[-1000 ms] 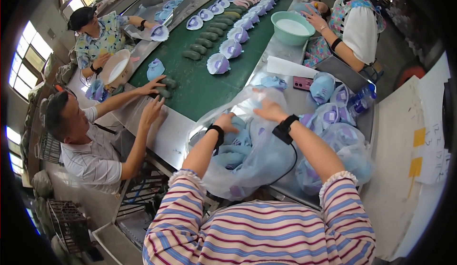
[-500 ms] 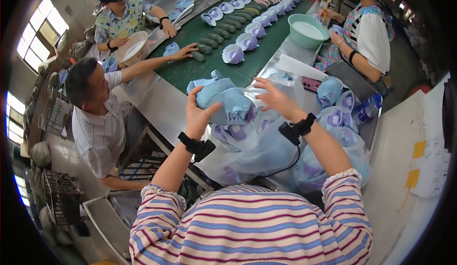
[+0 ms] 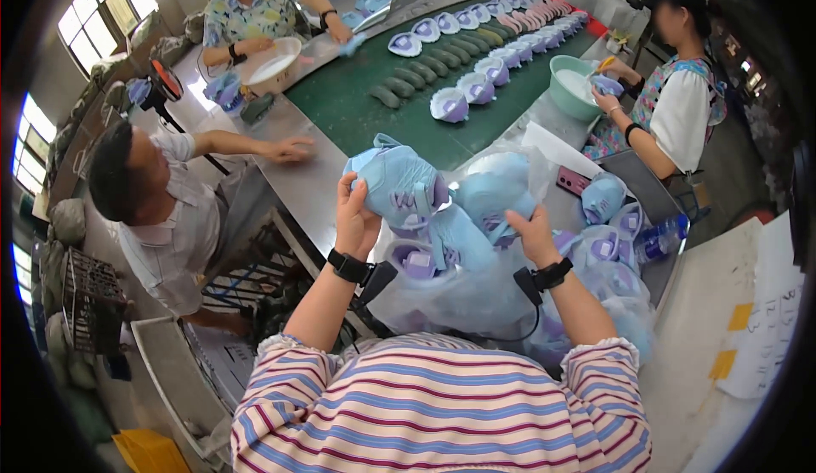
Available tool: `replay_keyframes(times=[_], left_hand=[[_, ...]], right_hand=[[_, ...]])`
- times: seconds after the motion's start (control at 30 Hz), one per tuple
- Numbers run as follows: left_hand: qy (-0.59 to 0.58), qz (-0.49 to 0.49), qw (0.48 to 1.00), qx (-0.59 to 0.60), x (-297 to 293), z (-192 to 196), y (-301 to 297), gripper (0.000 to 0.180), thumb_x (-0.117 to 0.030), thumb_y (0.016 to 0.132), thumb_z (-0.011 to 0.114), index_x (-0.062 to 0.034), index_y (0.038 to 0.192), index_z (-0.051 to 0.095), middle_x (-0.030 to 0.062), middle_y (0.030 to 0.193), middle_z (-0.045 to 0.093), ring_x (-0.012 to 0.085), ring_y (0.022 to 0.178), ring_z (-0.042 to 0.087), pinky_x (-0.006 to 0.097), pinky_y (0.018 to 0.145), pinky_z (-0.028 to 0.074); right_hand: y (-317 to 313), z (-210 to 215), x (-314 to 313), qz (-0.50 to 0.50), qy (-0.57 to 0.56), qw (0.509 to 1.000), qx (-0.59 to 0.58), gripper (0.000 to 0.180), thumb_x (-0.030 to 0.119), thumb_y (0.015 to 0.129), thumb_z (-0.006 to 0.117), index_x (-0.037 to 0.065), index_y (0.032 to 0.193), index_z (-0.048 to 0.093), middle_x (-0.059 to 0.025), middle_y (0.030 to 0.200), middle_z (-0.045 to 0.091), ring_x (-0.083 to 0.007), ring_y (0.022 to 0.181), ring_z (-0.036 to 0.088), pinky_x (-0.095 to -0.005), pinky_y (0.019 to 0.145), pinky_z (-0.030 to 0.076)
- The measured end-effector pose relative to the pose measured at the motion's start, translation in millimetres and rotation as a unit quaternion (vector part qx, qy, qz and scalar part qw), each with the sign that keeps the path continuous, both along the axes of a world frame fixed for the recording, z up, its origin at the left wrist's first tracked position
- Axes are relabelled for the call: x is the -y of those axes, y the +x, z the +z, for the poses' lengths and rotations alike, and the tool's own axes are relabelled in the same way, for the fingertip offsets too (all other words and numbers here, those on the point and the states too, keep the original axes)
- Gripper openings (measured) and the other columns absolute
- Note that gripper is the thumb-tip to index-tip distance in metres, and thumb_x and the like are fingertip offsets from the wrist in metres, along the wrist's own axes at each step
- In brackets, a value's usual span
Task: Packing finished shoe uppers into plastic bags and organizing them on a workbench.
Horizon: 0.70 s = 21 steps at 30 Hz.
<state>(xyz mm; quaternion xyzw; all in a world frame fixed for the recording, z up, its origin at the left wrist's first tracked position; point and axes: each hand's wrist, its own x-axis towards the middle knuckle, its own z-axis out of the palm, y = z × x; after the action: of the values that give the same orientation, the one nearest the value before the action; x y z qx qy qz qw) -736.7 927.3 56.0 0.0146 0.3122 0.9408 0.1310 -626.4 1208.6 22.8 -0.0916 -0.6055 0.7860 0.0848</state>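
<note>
- Head view, centre: left hand grips a light-blue shoe upper, fingers wrapped round its left side, thumb on the near face. Upper is raised clear of the bag, tilted, long axis running lower-left to upper-right.
- Right hand, centre-right, lies on other blue uppers in a clear plastic bag; fingers curled down into the pile, pinching nothing I can make out. Can't tell if it grips one.
- Key relation: upper sits up and right of the left fingers, well left of the right hand; left hand has it, right is apart.
- Upper frame: green belt w/ rows of uppers. A co-worker's hand rests on the steel table at left. Teal bowl upper right.
</note>
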Motion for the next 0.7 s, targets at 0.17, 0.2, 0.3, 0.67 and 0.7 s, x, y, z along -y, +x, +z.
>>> replay_keyframes(times=[0.17,0.2,0.3,0.67,0.7], left_hand=[[-0.033,0.033,0.998,0.052,-6,-38,8,0.026,-0.016,0.085,0.059,-0.0182,0.107,0.045,0.0017,0.109,0.050,0.0190,0.101,0.048,0.040,0.087,0.041],[-0.046,0.034,0.997,0.056,-7,-39,10,0.025,-0.015,0.085,0.059,-0.0179,0.106,0.046,0.0017,0.110,0.049,0.0190,0.101,0.047,0.039,0.086,0.042],[-0.059,0.024,0.996,0.056,-12,-45,7,0.026,-0.014,0.085,0.059,-0.0176,0.106,0.045,0.0020,0.109,0.049,0.0187,0.102,0.047,0.039,0.086,0.042],[-0.081,0.038,0.996,-0.003,-13,-36,-1,0.021,-0.010,0.081,0.062,-0.0122,0.099,0.051,0.0005,0.101,0.052,0.0131,0.092,0.049,0.029,0.080,0.041],[-0.077,0.039,0.996,-0.005,-11,-38,-3,0.021,-0.010,0.081,0.062,-0.0122,0.099,0.051,0.0005,0.101,0.052,0.0131,0.092,0.049,0.029,0.080,0.041]], right_hand=[[7,21,1,0.023,0.249,0.967,-0.055,0.023,0.020,0.072,0.067,0.003,0.086,0.060,-0.0118,0.067,0.057,-0.0216,0.064,0.058,-0.0315,0.058,0.044],[6,18,-5,-0.032,0.370,0.927,-0.056,0.022,0.019,0.071,0.067,0.002,0.083,0.058,-0.0111,0.066,0.056,-0.0200,0.062,0.056,-0.0313,0.057,0.043],[10,14,-12,-0.085,0.579,0.811,-0.019,0.016,0.015,0.076,0.065,0.003,0.077,0.054,-0.0026,0.069,0.059,-0.0130,0.062,0.055,-0.0295,0.059,0.044],[15,9,-22,-0.107,-0.406,0.907,0.004,0.028,0.016,0.085,0.053,0.003,0.109,0.053,-0.0083,0.104,0.060,-0.0236,0.092,0.058,-0.0381,0.085,0.046],[19,10,-23,-0.106,-0.404,0.909,0.002,0.028,0.016,0.085,0.053,0.003,0.109,0.053,-0.0083,0.104,0.060,-0.0236,0.092,0.058,-0.0381,0.085,0.046]])
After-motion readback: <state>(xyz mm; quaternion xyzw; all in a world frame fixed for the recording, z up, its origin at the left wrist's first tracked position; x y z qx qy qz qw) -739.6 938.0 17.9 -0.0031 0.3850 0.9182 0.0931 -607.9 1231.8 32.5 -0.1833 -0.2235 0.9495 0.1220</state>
